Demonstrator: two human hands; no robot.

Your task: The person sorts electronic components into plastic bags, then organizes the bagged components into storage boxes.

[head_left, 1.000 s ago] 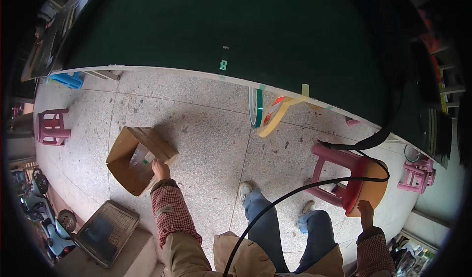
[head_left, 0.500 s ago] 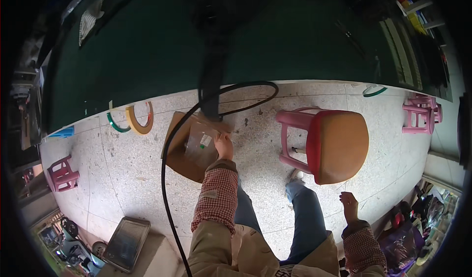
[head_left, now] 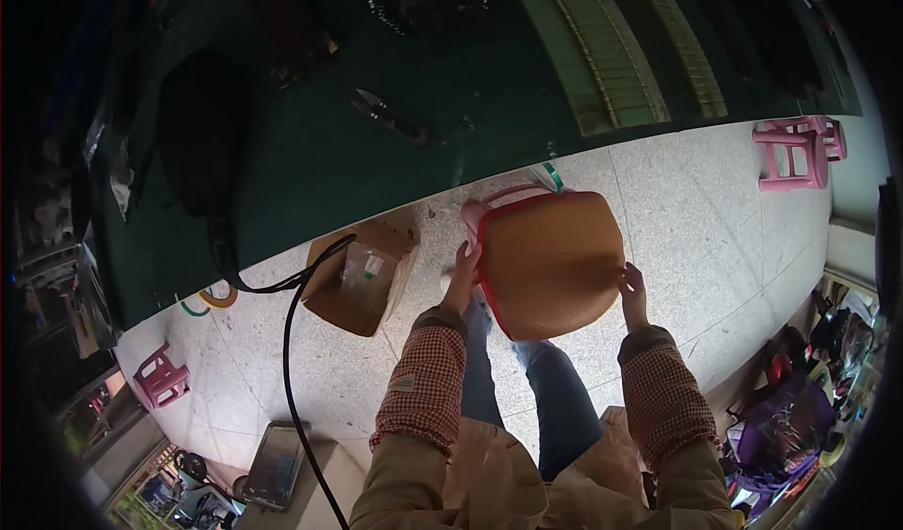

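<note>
A pink plastic stool with a brown padded top (head_left: pixel 550 267) and a red rim stands in front of my legs. At its left edge, my left hand (head_left: pixel 462 278) grips the side by the pink frame. On the opposite edge of the seat, my right hand (head_left: pixel 634 290) has its fingers hooked at the rim, the undersides hidden. Left of my left hand is an open cardboard box (head_left: pixel 395 290) on the floor, with a clear plastic bag (head_left: pixel 362 281) inside it.
A dark green table (head_left: pixel 376 173) spans the far side, bearing thread snips (head_left: pixel 390 116) and a black lamp-like object (head_left: pixel 202 126). A black cable (head_left: pixel 288 370) hangs down at the left. Small pink stools (head_left: pixel 795 158) (head_left: pixel 162 377) stand farther off. A metal tray (head_left: pixel 277 464) lies lower left.
My left hand has left the box and now holds the stool's left side. My right hand has moved up to its right edge. The view has shifted rightward.
</note>
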